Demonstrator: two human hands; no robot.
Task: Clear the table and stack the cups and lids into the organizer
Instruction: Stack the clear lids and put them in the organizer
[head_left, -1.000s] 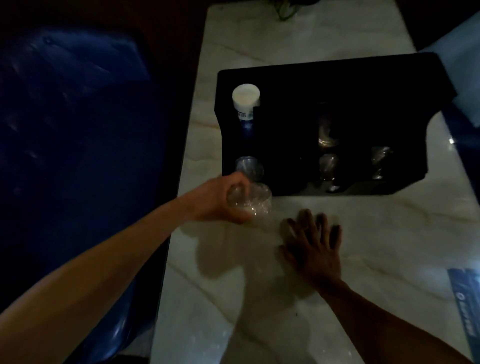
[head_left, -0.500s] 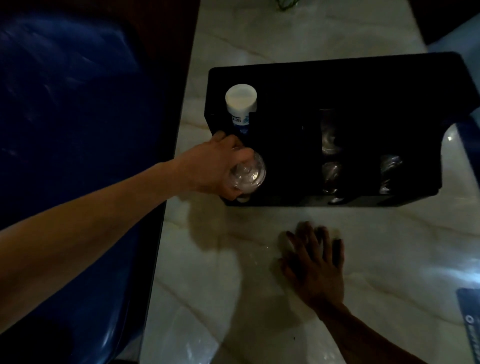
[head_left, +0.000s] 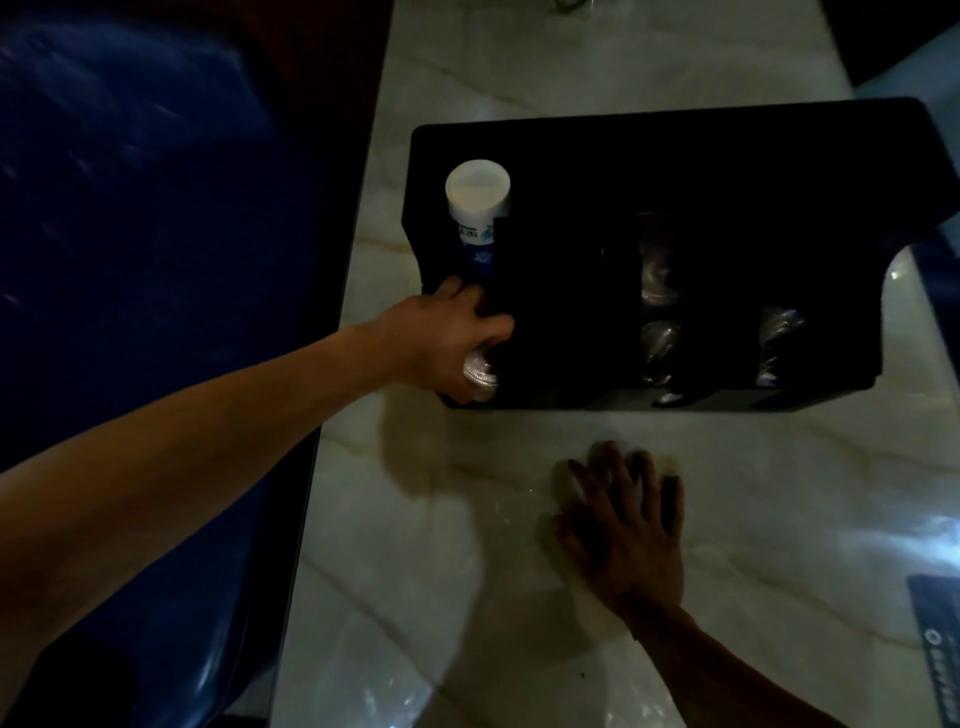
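A black organizer stands on the marble table. My left hand is at its front left compartment, shut on a clear plastic lid that sits low inside the slot. A stack of white paper cups stands in the back left compartment. Clear lids and more clear lids fill the middle and right slots. My right hand lies flat on the table in front of the organizer, fingers spread, holding nothing.
A dark blue seat runs along the table's left edge. A dark printed card lies at the table's right edge. The room is dim.
My left hand has carried the clear lid from the table in front of the organizer up into the front left compartment and pushed it lower. My right hand has stayed flat.
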